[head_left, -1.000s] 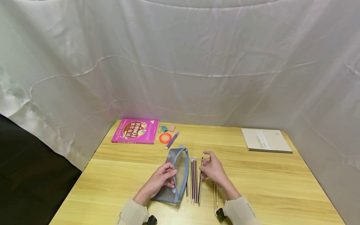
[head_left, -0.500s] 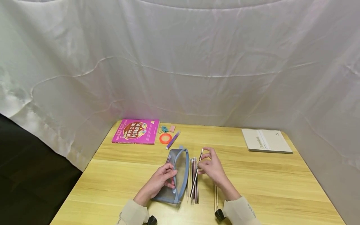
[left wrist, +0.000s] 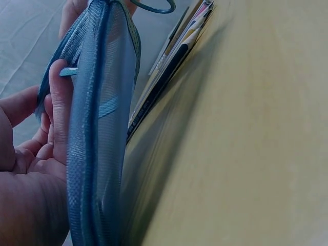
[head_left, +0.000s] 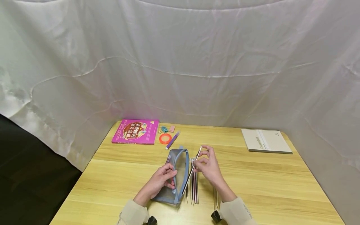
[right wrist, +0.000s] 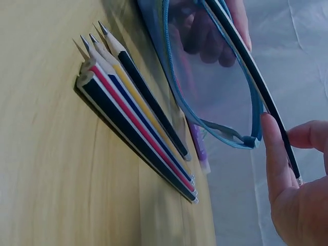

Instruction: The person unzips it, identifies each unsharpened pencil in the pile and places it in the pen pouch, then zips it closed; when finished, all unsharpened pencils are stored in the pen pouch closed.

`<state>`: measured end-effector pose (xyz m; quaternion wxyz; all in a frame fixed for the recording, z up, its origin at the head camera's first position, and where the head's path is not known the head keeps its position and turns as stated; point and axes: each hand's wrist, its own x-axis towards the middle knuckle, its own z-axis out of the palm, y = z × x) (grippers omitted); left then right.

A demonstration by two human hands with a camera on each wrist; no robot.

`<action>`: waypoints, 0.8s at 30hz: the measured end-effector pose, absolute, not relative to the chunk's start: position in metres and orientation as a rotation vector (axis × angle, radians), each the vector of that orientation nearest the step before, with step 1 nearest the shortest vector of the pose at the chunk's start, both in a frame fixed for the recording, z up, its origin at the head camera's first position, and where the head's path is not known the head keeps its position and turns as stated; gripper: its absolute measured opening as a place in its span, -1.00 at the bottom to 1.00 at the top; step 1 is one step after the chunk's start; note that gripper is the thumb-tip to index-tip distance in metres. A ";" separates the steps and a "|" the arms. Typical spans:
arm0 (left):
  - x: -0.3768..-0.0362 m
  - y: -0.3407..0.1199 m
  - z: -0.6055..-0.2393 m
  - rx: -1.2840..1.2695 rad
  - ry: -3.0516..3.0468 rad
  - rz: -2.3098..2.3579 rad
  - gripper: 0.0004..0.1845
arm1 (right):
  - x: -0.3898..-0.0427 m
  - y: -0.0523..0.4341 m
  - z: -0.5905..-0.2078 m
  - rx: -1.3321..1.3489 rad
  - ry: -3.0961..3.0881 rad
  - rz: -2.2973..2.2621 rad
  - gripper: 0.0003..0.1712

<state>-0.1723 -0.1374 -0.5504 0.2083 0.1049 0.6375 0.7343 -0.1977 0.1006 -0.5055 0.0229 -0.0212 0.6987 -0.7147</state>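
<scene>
A grey-blue mesh pencil case [head_left: 180, 167] lies open on the wooden table [head_left: 267, 187]. My left hand [head_left: 166, 175] grips its left rim; in the left wrist view my fingers [left wrist: 57, 107] curl over the mesh case [left wrist: 97, 133]. My right hand [head_left: 201, 158] pinches a striped pencil [head_left: 189, 178] near its top end. The pencil slants down to the left, its tip over the case's right rim. In the right wrist view this held pencil [right wrist: 246, 66] crosses the case [right wrist: 210, 87]. Several pencils [head_left: 194, 187] lie in a row beside the case, also shown as a pencil row [right wrist: 138, 123].
Two more pencils [head_left: 215, 195] lie by my right forearm. At the back left sit a pink book [head_left: 135, 131], an orange tape roll [head_left: 165, 137], a purple pen [head_left: 172, 139], teal clips [head_left: 164, 128] and a pink eraser [head_left: 172, 128]. A beige notebook [head_left: 265, 140] lies back right. White cloth walls the table.
My right hand lifted one pencil from beside the row and swung its tip left, over the row to the case. The left hand has not moved.
</scene>
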 end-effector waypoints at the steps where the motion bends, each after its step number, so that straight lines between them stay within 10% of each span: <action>1: -0.172 -0.137 -0.551 0.293 1.774 2.043 -0.82 | -0.198 0.100 -0.506 -0.074 2.170 -2.215 -0.09; 24: -0.171 -0.135 -0.547 0.299 1.780 2.048 -0.82 | -0.189 0.080 -0.512 -0.177 2.226 -2.186 -0.12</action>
